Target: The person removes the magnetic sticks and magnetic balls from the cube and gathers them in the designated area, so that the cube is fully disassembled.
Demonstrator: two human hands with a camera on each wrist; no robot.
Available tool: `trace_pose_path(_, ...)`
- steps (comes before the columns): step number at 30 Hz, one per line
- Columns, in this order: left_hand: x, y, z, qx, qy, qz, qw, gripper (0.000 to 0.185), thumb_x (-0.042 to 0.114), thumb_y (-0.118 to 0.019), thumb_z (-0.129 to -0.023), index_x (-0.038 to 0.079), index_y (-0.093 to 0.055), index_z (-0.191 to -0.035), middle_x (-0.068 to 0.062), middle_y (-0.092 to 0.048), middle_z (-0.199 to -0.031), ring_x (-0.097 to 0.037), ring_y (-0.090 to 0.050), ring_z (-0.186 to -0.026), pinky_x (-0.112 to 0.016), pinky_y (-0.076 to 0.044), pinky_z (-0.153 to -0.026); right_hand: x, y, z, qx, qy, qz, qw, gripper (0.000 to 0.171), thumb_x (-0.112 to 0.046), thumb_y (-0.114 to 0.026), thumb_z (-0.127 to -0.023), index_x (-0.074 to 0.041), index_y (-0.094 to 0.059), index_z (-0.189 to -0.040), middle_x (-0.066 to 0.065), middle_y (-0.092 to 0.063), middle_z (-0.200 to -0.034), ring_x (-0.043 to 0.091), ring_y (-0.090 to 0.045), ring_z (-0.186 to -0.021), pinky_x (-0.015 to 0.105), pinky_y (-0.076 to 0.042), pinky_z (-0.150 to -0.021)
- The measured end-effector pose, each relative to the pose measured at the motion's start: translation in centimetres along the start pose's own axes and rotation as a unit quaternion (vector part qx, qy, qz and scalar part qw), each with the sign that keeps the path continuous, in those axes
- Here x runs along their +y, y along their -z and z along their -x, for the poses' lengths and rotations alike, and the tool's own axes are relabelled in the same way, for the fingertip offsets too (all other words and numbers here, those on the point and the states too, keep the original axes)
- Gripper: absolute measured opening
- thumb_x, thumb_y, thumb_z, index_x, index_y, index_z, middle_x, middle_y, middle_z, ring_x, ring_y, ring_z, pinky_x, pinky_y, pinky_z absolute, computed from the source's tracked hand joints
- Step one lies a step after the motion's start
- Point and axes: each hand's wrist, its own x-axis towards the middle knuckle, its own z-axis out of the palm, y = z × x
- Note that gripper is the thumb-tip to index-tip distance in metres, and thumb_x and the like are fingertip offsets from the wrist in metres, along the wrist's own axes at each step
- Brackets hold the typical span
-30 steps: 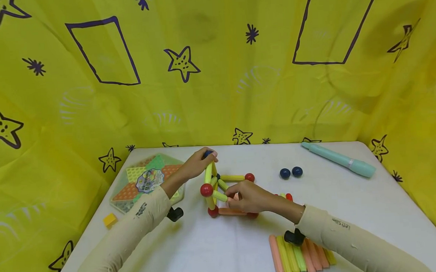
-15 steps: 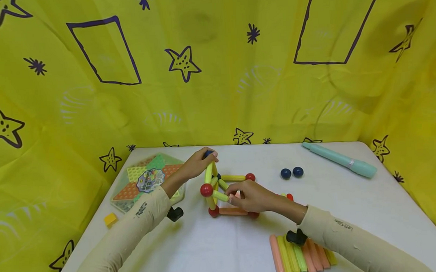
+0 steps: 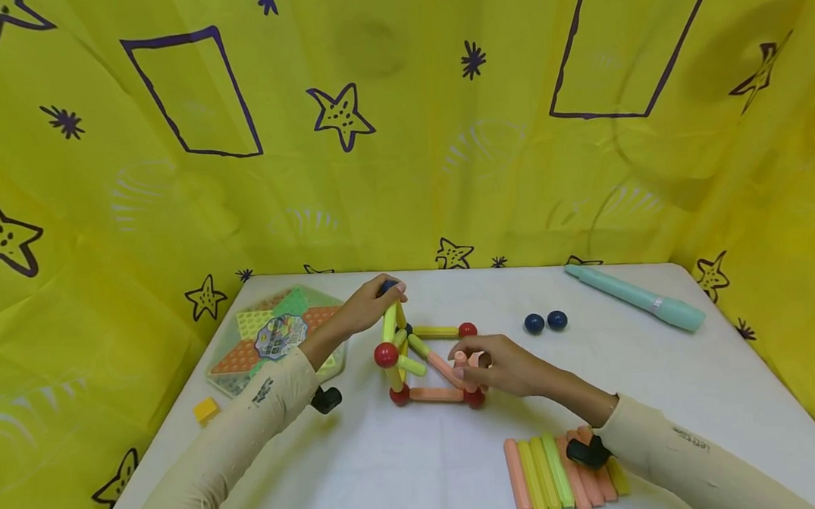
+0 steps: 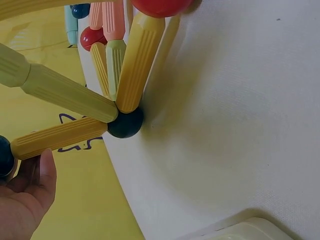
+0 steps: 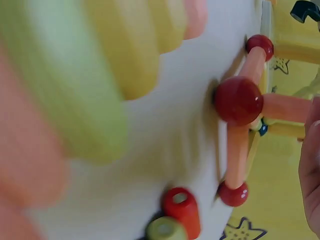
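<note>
A magnetic stick-and-ball frame stands mid-table. My left hand (image 3: 364, 311) grips its top at a dark blue ball (image 3: 387, 287) where yellow sticks meet; in the left wrist view the thumb lies against a yellow stick (image 4: 60, 137). Lower down, a red ball (image 3: 386, 355) carries a short light green stick (image 3: 412, 366) with a free end. My right hand (image 3: 504, 364) pinches a pink stick (image 5: 285, 107) that rises from the red ball (image 5: 239, 100) at the near right corner. Another pink stick (image 3: 443, 368) runs diagonally from a light green one across the base.
Pink, yellow and green sticks (image 3: 544, 476) lie in a row at front right, under the right wrist's camera. Two dark blue balls (image 3: 545, 322) and a teal tube (image 3: 635, 298) sit farther back. A clear case (image 3: 275, 340) and an orange-yellow block (image 3: 206, 411) are on the left.
My right hand has let go of the light green stick at the left red ball and moved right to the upright pink stick. The left hand has stayed at the top.
</note>
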Motion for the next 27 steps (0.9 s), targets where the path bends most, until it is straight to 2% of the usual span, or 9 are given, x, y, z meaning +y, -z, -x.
trace_pose_path(4, 0.0, 0.1, 0.0, 0.000, 0.000, 0.002, 1.0000, 0.045, 0.043, -0.041, -0.108, 0.007, -0.050, -0.134, -0.016, -0.065, -0.126, -0.031, -0.057, -0.124, -0.048, -0.044, -0.104, 0.8, 0.3, 1.3, -0.018, -0.004, 0.026, 0.999, 0.017, -0.014, -0.071, -0.094, -0.006, -0.071, -0.109, 0.000, -0.068, -0.093, 0.007, -0.052, -0.066, 0.021, -0.045, -0.058)
trace_pose_path(10, 0.1, 0.2, 0.0, 0.002, -0.001, 0.002, 1.0000, 0.046, 0.042, -0.041, -0.108, 0.006, -0.050, -0.135, -0.015, -0.066, -0.125, -0.031, -0.056, -0.125, -0.049, -0.043, -0.105, 1.6, 0.3, 2.3, -0.041, 0.015, 0.025, 0.999, 0.014, -0.007, -0.072, -0.092, -0.006, -0.074, -0.106, 0.004, -0.071, -0.102, 0.002, -0.055, -0.073, 0.019, -0.048, -0.065)
trace_pose_path(15, 0.2, 0.2, 0.0, 0.003, 0.000, 0.001, 1.0000, 0.046, 0.042, -0.041, -0.108, 0.006, -0.050, -0.136, -0.014, -0.066, -0.124, -0.031, -0.057, -0.125, -0.048, -0.043, -0.106, 1.5, 0.1, 2.3, -0.048, 0.015, 0.014, 0.999, 0.011, -0.008, -0.069, -0.094, -0.008, -0.072, -0.105, 0.003, -0.070, -0.093, 0.000, -0.052, -0.062, 0.018, -0.045, -0.058)
trace_pose_path(19, 0.3, 0.0, 0.0, -0.002, -0.001, 0.007, 1.0000, 0.045, 0.042, -0.041, -0.108, 0.006, -0.050, -0.135, -0.018, -0.065, -0.127, -0.031, -0.057, -0.123, -0.047, -0.043, -0.104, 1.5, -0.2, 2.0, -0.049, 0.025, 0.021, 0.998, 0.006, -0.009, -0.067, -0.096, -0.009, -0.070, -0.102, 0.003, -0.069, -0.092, -0.001, -0.049, -0.054, 0.018, -0.044, -0.054)
trace_pose_path(21, 0.7, 0.0, 0.3, -0.006, 0.001, 0.009, 0.9999, 0.044, 0.039, -0.041, -0.109, 0.005, -0.050, -0.134, -0.021, -0.063, -0.128, -0.032, -0.057, -0.123, -0.047, -0.043, -0.104, 1.4, -0.3, 1.8, -0.047, 0.026, 0.024, 0.998, 0.004, -0.011, -0.066, -0.097, -0.010, -0.069, -0.100, 0.002, -0.069, -0.094, -0.001, -0.049, -0.052, 0.018, -0.044, -0.053)
trace_pose_path(26, 0.6, -0.2, 0.2, -0.006, 0.000, 0.007, 1.0000, 0.043, 0.038, -0.040, -0.109, 0.004, -0.050, -0.134, -0.023, -0.063, -0.129, -0.032, -0.057, -0.123, -0.048, -0.043, -0.104, 1.3, -0.4, 1.6, -0.045, 0.016, 0.035, 0.998, 0.006, -0.016, -0.066, -0.098, -0.011, -0.069, -0.100, 0.002, -0.069, -0.093, 0.000, -0.050, -0.051, 0.020, -0.045, -0.052)
trace_pose_path(27, 0.1, -0.3, -0.1, -0.004, -0.003, 0.006, 1.0000, 0.044, 0.040, -0.040, -0.109, 0.005, -0.050, -0.134, -0.022, -0.063, -0.129, -0.031, -0.057, -0.123, -0.048, -0.043, -0.104, 1.3, -0.4, 1.6, -0.045, 0.013, 0.039, 0.998, 0.006, -0.016, -0.066, -0.098, -0.011, -0.069, -0.100, 0.002, -0.069, -0.091, 0.000, -0.050, -0.051, 0.020, -0.045, -0.052)
